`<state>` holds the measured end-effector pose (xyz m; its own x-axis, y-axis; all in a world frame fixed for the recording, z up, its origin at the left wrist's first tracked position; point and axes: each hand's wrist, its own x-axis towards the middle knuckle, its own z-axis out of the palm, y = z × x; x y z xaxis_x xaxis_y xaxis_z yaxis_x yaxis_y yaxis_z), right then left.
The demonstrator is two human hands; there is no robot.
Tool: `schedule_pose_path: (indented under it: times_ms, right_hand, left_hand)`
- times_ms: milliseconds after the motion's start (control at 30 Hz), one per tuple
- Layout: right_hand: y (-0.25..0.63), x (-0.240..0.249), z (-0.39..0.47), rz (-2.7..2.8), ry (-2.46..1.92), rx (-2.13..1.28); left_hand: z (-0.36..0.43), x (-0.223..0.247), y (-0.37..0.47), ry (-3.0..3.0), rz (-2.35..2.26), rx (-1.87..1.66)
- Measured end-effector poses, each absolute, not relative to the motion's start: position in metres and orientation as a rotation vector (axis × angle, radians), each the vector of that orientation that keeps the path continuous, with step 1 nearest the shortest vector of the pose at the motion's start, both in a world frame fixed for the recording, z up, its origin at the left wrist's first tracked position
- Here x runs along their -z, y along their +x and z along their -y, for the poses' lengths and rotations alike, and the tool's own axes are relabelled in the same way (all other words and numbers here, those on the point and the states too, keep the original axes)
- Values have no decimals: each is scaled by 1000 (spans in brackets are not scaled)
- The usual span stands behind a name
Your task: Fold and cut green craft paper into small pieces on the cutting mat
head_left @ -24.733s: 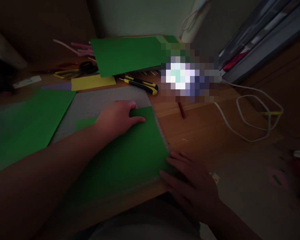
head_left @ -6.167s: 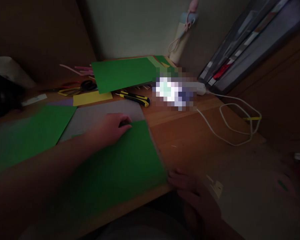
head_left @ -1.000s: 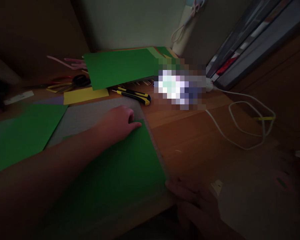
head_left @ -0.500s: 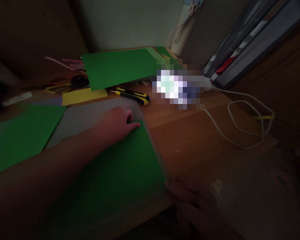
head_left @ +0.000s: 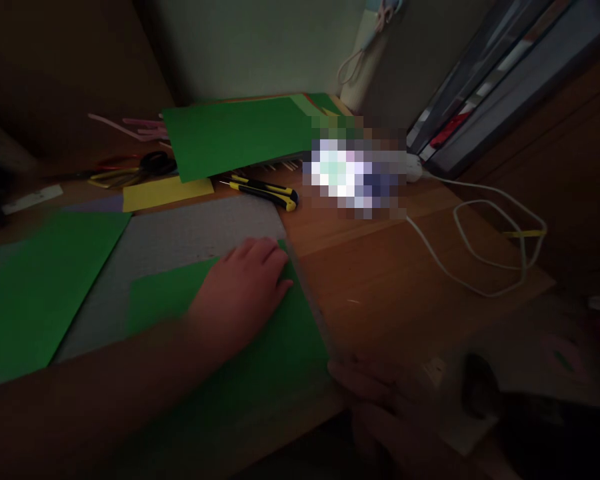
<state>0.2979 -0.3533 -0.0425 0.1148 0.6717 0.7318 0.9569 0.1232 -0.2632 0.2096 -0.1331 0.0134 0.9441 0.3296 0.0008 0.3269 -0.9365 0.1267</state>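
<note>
The green sheet (head_left: pixel 293 333) lies flat on a grey mat (head_left: pixel 195 230) at the lower centre of the frame, near the front edge of the desk (head_left: pixel 360 267). The left hand (head_left: pixel 245 287) rests palm down on it, close to its upper right corner. Its fingers lie side by side and extended, the thumb slightly apart; it is not clamped on anything. The right hand (head_left: pixel 380 400) is at the lower right of the frame, fingertips just beside the sheet's lower right corner. It is in deep shadow; whether it grips anything cannot be told.

2 further green sheets are noted: a left sheet (head_left: pixel 55 267) on the mat at the left of the frame, and a back sheet (head_left: pixel 230 137) at the upper centre. Below the back sheet lie a yellow strip (head_left: pixel 167 193) and a yellow-and-black tool (head_left: pixel 260 193). Scissors (head_left: pixel 155 163) lie at the upper left. A pixelated bright item (head_left: pixel 340 170) is right of the tool. A white cable (head_left: pixel 433 257) loops at the right. A dark shape (head_left: pixel 555 427) at the lower right is unidentifiable.
</note>
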Motion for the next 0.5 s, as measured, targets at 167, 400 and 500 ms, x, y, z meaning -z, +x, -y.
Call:
schedule_pose_path:
  times_ms: [167,400,500]
  right_hand:
    - [294,43,352,1598,-1634,411]
    - [293,37,349,1566,-1637,395]
    - [294,43,354,1570,-1627,453]
  left_hand:
    - [169,-8,180,2927,-65,-4]
    - [185,-11,169,2934,166,65]
    - [185,-8,167,2951,192,49]
